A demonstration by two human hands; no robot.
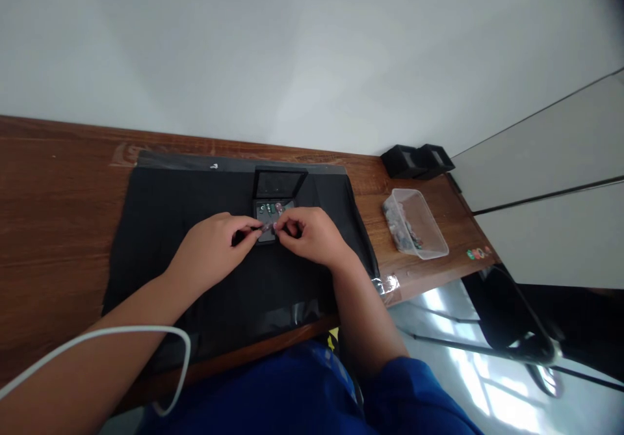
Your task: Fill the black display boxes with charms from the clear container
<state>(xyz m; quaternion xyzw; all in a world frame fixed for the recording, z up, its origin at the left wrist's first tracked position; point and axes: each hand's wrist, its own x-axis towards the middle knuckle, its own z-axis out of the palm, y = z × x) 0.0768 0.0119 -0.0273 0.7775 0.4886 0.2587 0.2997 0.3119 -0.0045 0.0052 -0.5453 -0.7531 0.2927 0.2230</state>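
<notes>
From where I stood, the left hand (209, 246) had thumb and finger pinched on a small purplish piece (266, 227), and the right hand (312, 235) pinched its other end. They held it over the open case (266, 238), whose lid (277, 184) stood raised and where green and pink beads (271, 208) sat. The case lay on a black mat (170, 210) on the desk (58, 194). A clear tub (431, 227) stood off to the right.
</notes>
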